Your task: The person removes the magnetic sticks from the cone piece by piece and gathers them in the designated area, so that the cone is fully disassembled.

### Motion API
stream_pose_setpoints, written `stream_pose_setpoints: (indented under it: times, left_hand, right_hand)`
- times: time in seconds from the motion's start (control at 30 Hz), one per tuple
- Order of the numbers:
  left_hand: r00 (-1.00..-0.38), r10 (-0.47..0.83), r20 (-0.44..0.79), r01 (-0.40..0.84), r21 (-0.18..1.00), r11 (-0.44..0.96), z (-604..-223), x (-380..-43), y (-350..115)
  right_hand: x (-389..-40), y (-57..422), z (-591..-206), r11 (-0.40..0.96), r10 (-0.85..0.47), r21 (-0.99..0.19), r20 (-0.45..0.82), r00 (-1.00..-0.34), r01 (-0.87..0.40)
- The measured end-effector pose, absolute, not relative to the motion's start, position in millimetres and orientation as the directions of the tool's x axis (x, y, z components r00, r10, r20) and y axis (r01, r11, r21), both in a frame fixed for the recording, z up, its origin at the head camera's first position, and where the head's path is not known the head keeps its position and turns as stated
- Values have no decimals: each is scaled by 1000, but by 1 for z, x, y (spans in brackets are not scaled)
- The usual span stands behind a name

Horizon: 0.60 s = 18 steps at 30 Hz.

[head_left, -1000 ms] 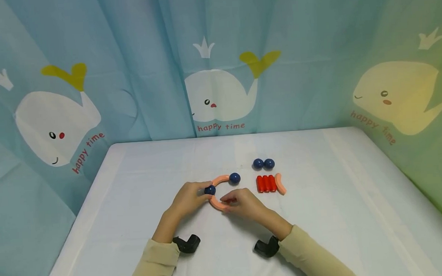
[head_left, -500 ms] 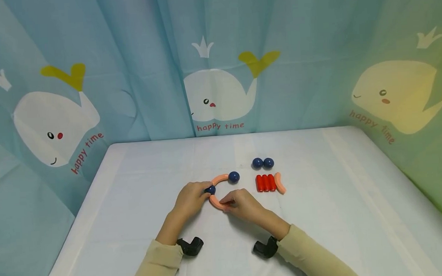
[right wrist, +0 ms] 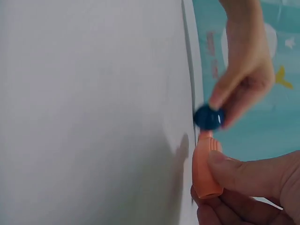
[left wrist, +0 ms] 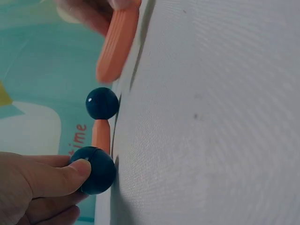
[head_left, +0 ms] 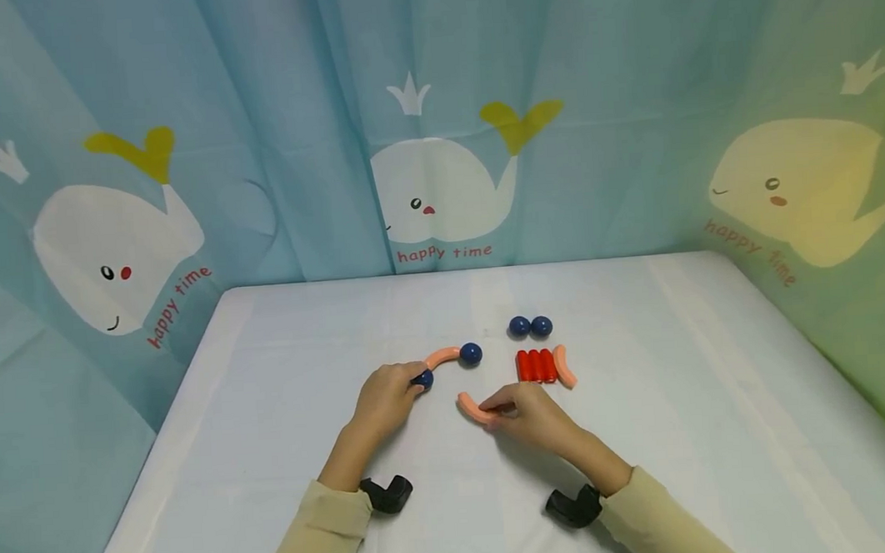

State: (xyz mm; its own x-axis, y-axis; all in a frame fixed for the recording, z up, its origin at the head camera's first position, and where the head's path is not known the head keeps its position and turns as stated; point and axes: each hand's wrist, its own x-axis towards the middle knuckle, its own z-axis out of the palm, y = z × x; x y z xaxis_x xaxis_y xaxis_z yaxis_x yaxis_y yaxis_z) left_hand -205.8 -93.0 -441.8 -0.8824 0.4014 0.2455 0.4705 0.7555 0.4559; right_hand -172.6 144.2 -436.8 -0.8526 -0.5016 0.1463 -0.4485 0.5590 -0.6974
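In the head view my left hand (head_left: 385, 403) pinches a dark blue ball (head_left: 424, 381) between thumb and fingers. From that ball a curved orange stick (head_left: 443, 357) runs to a second blue ball (head_left: 471, 354). These three pieces lie on the table as one joined chain. My right hand (head_left: 534, 419) holds another curved orange stick (head_left: 472, 408) by its near end, apart from the chain. The left wrist view shows the thumb on the gripped ball (left wrist: 98, 173). Ridges mark the side of the right hand's stick (right wrist: 206, 168) in the right wrist view.
Behind and right of my hands, two blue balls (head_left: 530, 327) sit side by side. Three short red sticks (head_left: 536, 367) lie in a row, with a curved orange stick (head_left: 564, 367) alongside. A curtain (head_left: 295, 192) hangs behind the white table (head_left: 270, 419).
The right hand has drawn its curved orange stick away from the left hand's ball, moving right, so a gap now separates them. The left hand keeps its grip nearly in place.
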Motion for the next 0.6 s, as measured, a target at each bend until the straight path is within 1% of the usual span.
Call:
stream_pose_setpoints:
  times: [0.17, 0.23, 0.33, 0.6]
  left_hand:
    - [-891, 388, 235, 453, 430, 781, -442, -204, -92]
    - [-892, 388, 234, 453, 424, 784, -442, -204, -92]
    - [-892, 389, 229, 451, 424, 785, -441, -204, -92]
    - [-899, 387, 206, 438, 426, 791, -438, -203, -91]
  right_hand:
    - [-171, 170, -432, 616, -405, -700, 112, -907, -361]
    - [-171, 178, -431, 647, -348, -696, 94, -933, -311]
    - [-174, 191, -428, 673, -263, -692, 107, -959, -261]
    - [-180, 224, -425, 711, -134, -673, 159, -978, -207]
